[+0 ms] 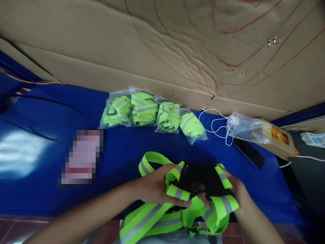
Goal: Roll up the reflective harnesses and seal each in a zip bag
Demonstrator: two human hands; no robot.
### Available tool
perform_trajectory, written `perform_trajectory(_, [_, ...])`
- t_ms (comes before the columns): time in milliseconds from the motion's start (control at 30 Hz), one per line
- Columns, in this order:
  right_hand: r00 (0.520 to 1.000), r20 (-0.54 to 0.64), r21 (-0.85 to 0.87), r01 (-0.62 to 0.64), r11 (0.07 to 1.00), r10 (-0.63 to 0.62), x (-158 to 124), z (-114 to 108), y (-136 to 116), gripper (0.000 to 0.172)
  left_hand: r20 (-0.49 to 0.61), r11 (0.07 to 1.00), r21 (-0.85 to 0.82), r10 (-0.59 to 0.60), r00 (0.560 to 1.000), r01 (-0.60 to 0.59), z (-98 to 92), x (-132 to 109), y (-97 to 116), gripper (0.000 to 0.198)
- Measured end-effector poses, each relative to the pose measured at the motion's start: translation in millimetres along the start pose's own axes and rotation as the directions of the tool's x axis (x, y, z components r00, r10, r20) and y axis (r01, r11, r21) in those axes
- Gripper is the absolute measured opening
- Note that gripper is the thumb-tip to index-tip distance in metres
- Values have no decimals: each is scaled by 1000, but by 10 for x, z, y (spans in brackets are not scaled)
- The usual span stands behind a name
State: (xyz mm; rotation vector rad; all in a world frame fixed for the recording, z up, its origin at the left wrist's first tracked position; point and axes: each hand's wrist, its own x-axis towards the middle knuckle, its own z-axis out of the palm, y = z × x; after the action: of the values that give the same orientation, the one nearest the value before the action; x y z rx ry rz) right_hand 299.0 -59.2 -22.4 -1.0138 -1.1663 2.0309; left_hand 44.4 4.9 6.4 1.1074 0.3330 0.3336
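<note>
Both hands hold a yellow-green reflective strap harness [147, 220] near the table's front edge. My left hand [157, 184] is closed around its bands, with the thumb toward the middle. On the other side my right hand [236, 186] grips the harness too, its fingers partly hidden behind a black panel [203, 174] between the hands. Loops of the bands with grey stripes hang below and over the wrists. One loop stands up behind my left hand.
Several clear bags with folded reflective straps [143, 108] line the table's back, against a brown paper-covered board [101, 51]. At left lies a blurred-out pinkish rectangle [82, 156]. A white cable [215, 125], plastic bag [250, 127], black phone [248, 154] and cardboard box [281, 142] sit at right.
</note>
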Motion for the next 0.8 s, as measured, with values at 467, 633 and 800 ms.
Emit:
perform_trajectory(467, [918, -322, -140, 195, 971, -231, 195, 257, -151, 45, -284, 994, -16, 96, 954, -104, 28, 54, -183, 53])
perform_trajectory(633, [891, -336, -252, 227, 941, -306, 217, 298, -159, 42, -341, 995, 14, 100, 935, -101, 82, 46, -188, 42])
perform_trajectory(800, [898, -244, -376, 259, 890, -365, 218, 255, -44, 41, -431, 983, 167, 145, 890, -79, 89, 48, -236, 18])
